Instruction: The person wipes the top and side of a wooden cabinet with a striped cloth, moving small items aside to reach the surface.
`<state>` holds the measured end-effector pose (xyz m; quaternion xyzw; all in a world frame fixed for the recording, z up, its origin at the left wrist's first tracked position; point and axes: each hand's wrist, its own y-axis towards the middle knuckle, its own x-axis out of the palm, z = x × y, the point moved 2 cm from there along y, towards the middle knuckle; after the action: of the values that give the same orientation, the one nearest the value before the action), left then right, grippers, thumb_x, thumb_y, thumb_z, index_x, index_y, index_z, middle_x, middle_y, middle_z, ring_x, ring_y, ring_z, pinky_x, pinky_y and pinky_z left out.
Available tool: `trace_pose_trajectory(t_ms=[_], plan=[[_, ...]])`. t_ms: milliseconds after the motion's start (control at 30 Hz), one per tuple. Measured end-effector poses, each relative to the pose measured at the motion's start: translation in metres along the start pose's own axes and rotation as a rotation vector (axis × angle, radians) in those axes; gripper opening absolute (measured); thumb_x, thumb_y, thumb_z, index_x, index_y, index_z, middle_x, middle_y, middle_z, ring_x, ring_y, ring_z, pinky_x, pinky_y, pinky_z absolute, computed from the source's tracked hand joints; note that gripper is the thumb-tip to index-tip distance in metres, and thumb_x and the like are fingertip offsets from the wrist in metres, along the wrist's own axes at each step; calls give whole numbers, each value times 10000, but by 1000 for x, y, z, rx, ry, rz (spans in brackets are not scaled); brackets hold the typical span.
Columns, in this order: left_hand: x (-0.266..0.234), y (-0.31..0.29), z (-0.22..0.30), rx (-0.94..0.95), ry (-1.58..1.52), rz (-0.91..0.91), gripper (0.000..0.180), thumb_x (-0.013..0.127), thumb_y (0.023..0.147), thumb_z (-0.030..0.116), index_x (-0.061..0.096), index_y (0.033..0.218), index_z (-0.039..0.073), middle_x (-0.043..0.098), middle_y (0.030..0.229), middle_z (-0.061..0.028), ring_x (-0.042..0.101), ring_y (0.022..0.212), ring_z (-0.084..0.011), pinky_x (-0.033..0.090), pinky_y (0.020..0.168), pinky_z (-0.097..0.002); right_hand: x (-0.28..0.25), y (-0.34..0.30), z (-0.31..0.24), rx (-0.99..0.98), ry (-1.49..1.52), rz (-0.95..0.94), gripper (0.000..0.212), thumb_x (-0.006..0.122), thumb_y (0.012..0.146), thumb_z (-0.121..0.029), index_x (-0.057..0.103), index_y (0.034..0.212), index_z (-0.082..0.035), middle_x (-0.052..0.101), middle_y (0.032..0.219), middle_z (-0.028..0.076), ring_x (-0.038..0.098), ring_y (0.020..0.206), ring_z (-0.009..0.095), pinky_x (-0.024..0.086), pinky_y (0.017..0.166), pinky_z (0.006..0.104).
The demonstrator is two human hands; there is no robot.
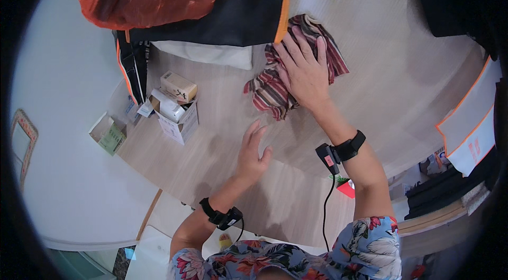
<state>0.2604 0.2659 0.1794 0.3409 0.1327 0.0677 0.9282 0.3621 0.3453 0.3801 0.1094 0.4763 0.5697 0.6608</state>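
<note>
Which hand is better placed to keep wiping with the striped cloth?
Right. The right hand already lies flat on the striped cloth, while the left hand is open on the bare wooden table, apart from the cloth.

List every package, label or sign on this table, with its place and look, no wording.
Tan carton: small, rectangular, atop the open box at table left.
Open white box: holds a white roll.
Green-and-white pack: flat, at the table's left edge.
Black bag: orange trim, red print, top centre.
White sign: orange-edged, far right.
Right hand presses the striped cloth.
</note>
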Motion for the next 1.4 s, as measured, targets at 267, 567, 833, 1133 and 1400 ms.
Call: trace_pose_trajectory(t_ms=[267, 567, 833, 1133, 1400], plan=[[-24, -36, -30, -286, -234, 110, 430, 596, 797, 1, 520, 1217, 52, 512, 1260, -128, 551, 1085, -239, 488, 830, -342, 94, -92, -81, -277, 195, -379, 705, 643, 756, -281, 408, 1385, -65, 346, 1477, 74, 339, 1328, 240, 244, 1093, 453], [-37, -83, -45, -497, -278, 62, 374, 592, 829, -3, 535, 1195, 46, 575, 1126, -125, 601, 957, -207, 519, 724, -295, 92, -100, -69, -305, 167, -384, 571, 515, 814, -146, 442, 1374, -67, 404, 1453, 36, 391, 1295, 187, 242, 1100, 426], [-31, -108, -77, -562, -271, 125, 335, 614, 828, 24, 564, 1159, 37, 607, 1045, -119, 642, 864, -189, 524, 669, -290, 73, -63, -74, -79, 139, -296, 651, 571, 776, -140, 398, 1396, -45, 336, 1488, 65, 377, 1284, 229, 249, 1084, 447], [-47, -141, -95, -668, -151, 85, 307, 615, 830, 75, 584, 1134, 46, 661, 980, -122, 667, 849, -197, 531, 692, -311, 181, -197, -164, -625, -55, -560, 600, 440, 892, -229, 310, 1453, -59, 262, 1528, 47, 289, 1361, 166, 182, 1148, 392], [-52, -136, -104, -801, -213, 34, 257, 559, 868, 43, 582, 1124, 47, 631, 1033, -55, 604, 921, -144, 483, 781, -282, 123, -88, -121, -353, -13, -552, 569, 445, 881, -204, 370, 1433, -93, 337, 1494, -1, 352, 1309, 138, 197, 1130, 414]])
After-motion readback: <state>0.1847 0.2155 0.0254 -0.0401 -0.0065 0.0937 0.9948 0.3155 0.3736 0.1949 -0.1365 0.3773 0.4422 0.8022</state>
